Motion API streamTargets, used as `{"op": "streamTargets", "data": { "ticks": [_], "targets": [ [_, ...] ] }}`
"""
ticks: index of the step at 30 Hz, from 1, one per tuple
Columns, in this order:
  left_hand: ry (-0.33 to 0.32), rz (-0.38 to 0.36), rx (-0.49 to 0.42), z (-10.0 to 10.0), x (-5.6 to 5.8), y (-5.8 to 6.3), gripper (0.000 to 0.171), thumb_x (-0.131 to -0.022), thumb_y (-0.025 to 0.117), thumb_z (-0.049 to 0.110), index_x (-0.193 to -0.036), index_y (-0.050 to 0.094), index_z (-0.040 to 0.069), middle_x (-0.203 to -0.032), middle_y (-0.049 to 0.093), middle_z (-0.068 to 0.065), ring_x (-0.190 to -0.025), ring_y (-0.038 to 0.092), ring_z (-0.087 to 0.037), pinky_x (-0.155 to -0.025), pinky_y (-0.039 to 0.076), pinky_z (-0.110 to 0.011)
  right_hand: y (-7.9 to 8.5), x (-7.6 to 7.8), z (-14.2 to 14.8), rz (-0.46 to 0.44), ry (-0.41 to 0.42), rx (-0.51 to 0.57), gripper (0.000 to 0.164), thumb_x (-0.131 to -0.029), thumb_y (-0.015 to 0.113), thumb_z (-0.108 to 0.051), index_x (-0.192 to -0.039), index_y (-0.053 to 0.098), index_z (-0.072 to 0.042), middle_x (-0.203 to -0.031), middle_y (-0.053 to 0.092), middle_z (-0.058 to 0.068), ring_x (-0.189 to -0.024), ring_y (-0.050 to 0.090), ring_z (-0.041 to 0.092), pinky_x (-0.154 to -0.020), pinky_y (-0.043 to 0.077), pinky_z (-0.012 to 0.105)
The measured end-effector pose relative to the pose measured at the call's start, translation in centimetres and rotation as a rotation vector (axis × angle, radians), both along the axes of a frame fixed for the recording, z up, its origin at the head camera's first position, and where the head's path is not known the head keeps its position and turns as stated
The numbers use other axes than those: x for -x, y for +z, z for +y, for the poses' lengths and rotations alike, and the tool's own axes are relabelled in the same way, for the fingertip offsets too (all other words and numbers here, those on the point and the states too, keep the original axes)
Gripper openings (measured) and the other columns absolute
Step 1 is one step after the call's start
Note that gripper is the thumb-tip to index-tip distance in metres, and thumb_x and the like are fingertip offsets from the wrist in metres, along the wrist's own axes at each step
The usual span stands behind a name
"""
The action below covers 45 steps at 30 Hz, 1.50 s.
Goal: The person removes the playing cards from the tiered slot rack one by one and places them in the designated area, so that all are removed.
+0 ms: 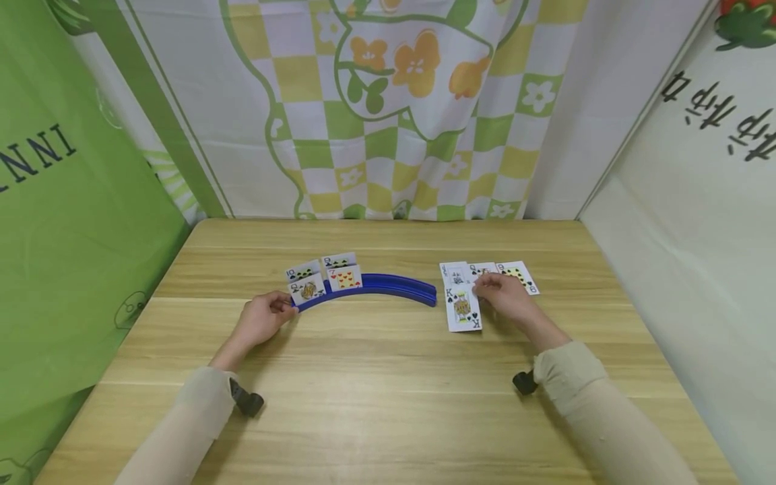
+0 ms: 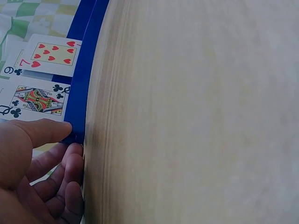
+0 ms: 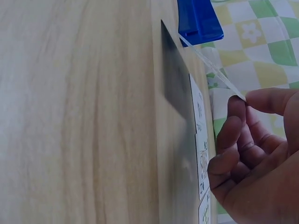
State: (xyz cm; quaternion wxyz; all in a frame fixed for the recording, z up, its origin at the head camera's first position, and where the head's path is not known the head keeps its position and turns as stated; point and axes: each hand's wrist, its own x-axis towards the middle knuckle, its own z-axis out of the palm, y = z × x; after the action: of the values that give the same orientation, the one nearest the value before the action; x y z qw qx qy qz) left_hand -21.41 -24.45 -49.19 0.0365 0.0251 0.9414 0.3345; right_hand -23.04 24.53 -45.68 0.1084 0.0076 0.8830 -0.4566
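My left hand [image 1: 264,318] grips the left end of a curved blue card holder [image 1: 388,285], thumb over its edge and fingers below. In the holder's left half stand a queen of clubs [image 1: 308,289] and a seven of hearts [image 1: 345,278] in front. A ten of clubs [image 1: 303,271] and a nine of clubs [image 1: 339,260] stand behind them. My right hand [image 1: 506,296] pinches a king of spades [image 1: 463,308] by its right edge. In the right wrist view this card [image 3: 215,70] is seen edge-on, tilted above the table, with its shadow below.
Right of the holder a joker [image 1: 453,271], a queen [image 1: 483,268] and a nine [image 1: 518,275] lie face up in a row on the wooden table [image 1: 376,404]. The king and right hand partly cover them. A patterned curtain [image 1: 400,155] hangs behind the table.
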Motion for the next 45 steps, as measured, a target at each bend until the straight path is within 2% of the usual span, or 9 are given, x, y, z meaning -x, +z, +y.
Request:
{"op": "streamTargets", "data": {
  "ticks": [6, 10, 17, 25, 34, 39, 45],
  "targets": [
    [0.004, -0.002, 0.000, 0.0, 0.0, 0.0, 0.033, -0.093, 0.070, 0.022, -0.115, 0.066, -0.002, -0.096, 0.073, -0.013, -0.087, 0.068, -0.022, -0.072, 0.052, -0.029, -0.3, 0.3, 0.3, -0.019, 0.017, -0.081, 0.024, -0.097, 0.059, -0.020, -0.112, 0.065, -0.001, -0.101, 0.066, 0.015, -0.074, 0.054, 0.016, -0.063, 0.047, 0.028],
    [0.003, -0.009, -0.003, 0.0, 0.1, -0.1, 0.033, -0.093, 0.070, 0.022, -0.116, 0.066, -0.001, -0.097, 0.073, -0.013, -0.088, 0.068, -0.023, -0.071, 0.052, -0.028, -0.5, 0.4, 0.5, -0.032, 0.025, -0.140, 0.021, -0.097, 0.060, -0.021, -0.106, 0.067, -0.004, -0.101, 0.067, 0.015, -0.067, 0.052, 0.015, -0.062, 0.045, 0.028],
    [0.003, -0.004, -0.004, 0.1, 0.0, 0.0, 0.033, -0.093, 0.070, 0.022, -0.115, 0.066, -0.002, -0.097, 0.073, -0.013, -0.087, 0.068, -0.022, -0.070, 0.052, -0.028, -0.9, 0.6, 0.6, -0.008, 0.038, -0.254, 0.025, -0.094, 0.064, -0.025, -0.102, 0.071, -0.002, -0.094, 0.072, 0.012, -0.088, 0.059, 0.022, -0.075, 0.042, 0.029],
    [-0.001, 0.010, -0.005, 0.0, 0.0, -0.1, 0.032, -0.092, 0.070, 0.021, -0.114, 0.067, -0.002, -0.095, 0.073, -0.013, -0.085, 0.068, -0.021, -0.071, 0.052, -0.028, -1.1, 0.3, 0.8, 0.011, 0.064, -0.320, 0.030, -0.094, 0.063, -0.027, -0.107, 0.073, -0.001, -0.101, 0.075, 0.016, -0.095, 0.063, 0.027, -0.081, 0.044, 0.033],
    [-0.004, 0.010, -0.005, 0.0, 0.0, -0.1, 0.031, -0.092, 0.070, 0.021, -0.113, 0.067, -0.002, -0.095, 0.073, -0.013, -0.084, 0.068, -0.021, -0.070, 0.051, -0.028, -0.7, 0.0, 1.0, 0.013, 0.078, -0.258, 0.025, -0.094, 0.063, -0.021, -0.102, 0.074, 0.000, -0.088, 0.077, 0.011, -0.073, 0.061, 0.011, -0.071, 0.045, 0.026],
    [0.000, 0.001, -0.003, -0.1, 0.1, -0.2, 0.032, -0.092, 0.070, 0.021, -0.114, 0.066, -0.002, -0.095, 0.073, -0.012, -0.084, 0.067, -0.020, -0.070, 0.050, -0.028, -0.6, 0.1, 1.1, -0.004, 0.083, -0.251, 0.024, -0.095, 0.064, -0.023, -0.103, 0.074, -0.003, -0.090, 0.077, 0.009, -0.076, 0.062, 0.010, -0.074, 0.046, 0.026],
    [0.000, -0.004, 0.000, 0.0, 0.2, -0.3, 0.032, -0.093, 0.070, 0.021, -0.115, 0.066, -0.002, -0.095, 0.073, -0.012, -0.084, 0.066, -0.020, -0.070, 0.050, -0.028, -0.2, 0.1, 0.9, -0.004, 0.086, -0.244, 0.026, -0.095, 0.062, -0.024, -0.106, 0.073, -0.002, -0.094, 0.076, 0.012, -0.079, 0.064, 0.017, -0.073, 0.047, 0.027]
  ]
}}
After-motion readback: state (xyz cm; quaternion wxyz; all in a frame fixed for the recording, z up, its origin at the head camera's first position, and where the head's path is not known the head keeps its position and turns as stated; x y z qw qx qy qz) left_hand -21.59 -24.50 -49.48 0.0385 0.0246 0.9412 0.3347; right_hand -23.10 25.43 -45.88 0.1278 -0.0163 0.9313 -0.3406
